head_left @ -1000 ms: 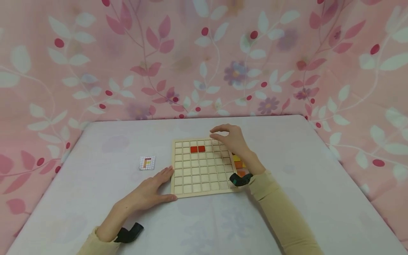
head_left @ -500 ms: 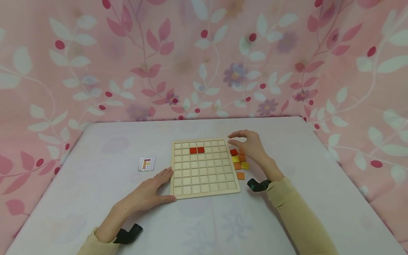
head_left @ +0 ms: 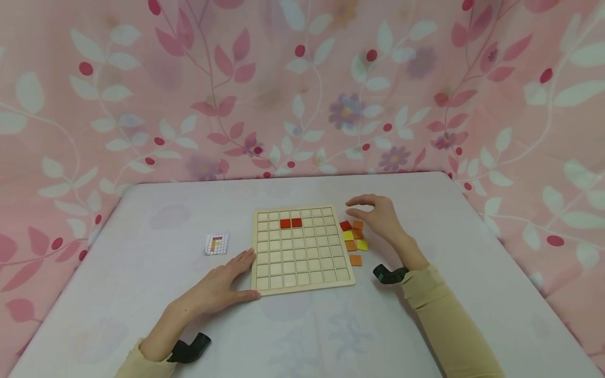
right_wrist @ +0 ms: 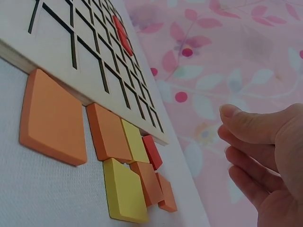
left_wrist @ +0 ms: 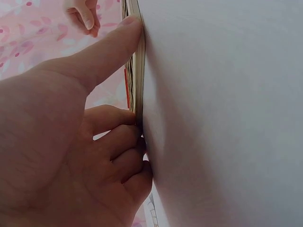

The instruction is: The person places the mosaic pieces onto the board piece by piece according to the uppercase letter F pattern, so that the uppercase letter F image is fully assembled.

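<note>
A pink floral cloth (head_left: 307,100) is hung behind a pale tabletop (head_left: 293,341), on which a gridded wooden board (head_left: 301,254) is laid flat; its left side is touched by the fingers of the left hand (head_left: 218,284), its near left corner by the outspread thumb; the right hand (head_left: 376,214) is held near the far right corner, with a gap between curved thumb and forefinger; a small patterned card (head_left: 216,244) is placed left of the board; two red tiles (head_left: 285,223) are set side by side in the second row from the far side; seven loose tiles (head_left: 351,245) (four orange, two yellow, one red) are scattered by the right edge.
</note>
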A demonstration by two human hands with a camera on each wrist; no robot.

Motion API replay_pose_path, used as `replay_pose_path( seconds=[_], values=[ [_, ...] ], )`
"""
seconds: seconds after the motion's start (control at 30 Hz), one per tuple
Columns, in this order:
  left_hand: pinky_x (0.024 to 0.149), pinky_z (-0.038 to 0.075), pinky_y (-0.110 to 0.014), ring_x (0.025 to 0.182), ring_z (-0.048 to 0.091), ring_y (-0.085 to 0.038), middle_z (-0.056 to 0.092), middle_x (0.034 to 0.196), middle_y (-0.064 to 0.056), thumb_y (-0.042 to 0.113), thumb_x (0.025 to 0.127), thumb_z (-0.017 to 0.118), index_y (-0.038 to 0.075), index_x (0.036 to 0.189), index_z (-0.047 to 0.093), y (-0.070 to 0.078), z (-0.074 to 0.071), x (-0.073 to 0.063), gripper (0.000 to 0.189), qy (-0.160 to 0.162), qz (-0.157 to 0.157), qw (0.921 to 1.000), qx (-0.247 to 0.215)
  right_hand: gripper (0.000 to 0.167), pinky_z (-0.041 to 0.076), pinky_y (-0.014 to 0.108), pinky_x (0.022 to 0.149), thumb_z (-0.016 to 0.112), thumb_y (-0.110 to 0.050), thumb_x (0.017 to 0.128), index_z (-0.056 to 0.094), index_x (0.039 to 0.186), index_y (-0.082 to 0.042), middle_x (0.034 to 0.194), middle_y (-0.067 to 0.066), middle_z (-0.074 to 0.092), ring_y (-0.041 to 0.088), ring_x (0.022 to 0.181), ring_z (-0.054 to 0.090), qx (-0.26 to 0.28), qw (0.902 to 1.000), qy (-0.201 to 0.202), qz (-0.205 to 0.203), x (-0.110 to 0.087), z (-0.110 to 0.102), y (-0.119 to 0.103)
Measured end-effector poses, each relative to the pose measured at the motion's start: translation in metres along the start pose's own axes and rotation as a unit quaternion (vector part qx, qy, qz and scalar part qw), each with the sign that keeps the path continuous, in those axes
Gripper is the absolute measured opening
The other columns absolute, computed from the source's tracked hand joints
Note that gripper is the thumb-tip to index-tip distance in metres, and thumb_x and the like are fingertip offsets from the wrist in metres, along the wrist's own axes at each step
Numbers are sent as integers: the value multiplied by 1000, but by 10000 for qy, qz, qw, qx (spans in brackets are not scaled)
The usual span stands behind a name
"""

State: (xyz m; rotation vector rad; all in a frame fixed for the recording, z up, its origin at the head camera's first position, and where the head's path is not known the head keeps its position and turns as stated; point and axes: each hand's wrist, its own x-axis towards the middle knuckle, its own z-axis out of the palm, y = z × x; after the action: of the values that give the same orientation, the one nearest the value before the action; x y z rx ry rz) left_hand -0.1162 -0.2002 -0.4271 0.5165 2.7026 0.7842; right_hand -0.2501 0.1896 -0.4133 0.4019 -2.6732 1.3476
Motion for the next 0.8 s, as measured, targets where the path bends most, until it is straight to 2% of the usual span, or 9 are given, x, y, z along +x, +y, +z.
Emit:
replay_pose_path(
  seconds=[0.37, 0.6, 0.8],
  values=[
    [119, 26, -57, 152, 22, -34, 26, 164, -10, 52, 84, 75, 4, 155, 33, 1, 0, 0, 96, -33, -5, 10000, 3, 21, 41, 52, 107, 80, -28, 87, 77, 106, -19, 113, 3, 74, 26, 118, 59, 58, 9998, -144, 80, 2, -2, 14],
    [118, 26, -58, 152, 22, -35, 26, 165, -10, 53, 85, 74, 4, 156, 32, 2, -2, -1, 96, -39, -3, 10000, 3, 17, 38, 53, 109, 78, -19, 88, 78, 105, -16, 114, 5, 74, 28, 118, 57, 323, 9983, -333, 350, 1, -2, 21],
    [118, 27, -58, 152, 22, -34, 26, 165, -10, 53, 84, 75, 5, 156, 32, 2, -3, -1, 96, -41, -30, 10000, 8, 16, 38, 52, 110, 75, -20, 90, 77, 106, -17, 115, 4, 72, 27, 120, 55, 415, 9961, -537, 570, 0, 1, 28]
  ],
)
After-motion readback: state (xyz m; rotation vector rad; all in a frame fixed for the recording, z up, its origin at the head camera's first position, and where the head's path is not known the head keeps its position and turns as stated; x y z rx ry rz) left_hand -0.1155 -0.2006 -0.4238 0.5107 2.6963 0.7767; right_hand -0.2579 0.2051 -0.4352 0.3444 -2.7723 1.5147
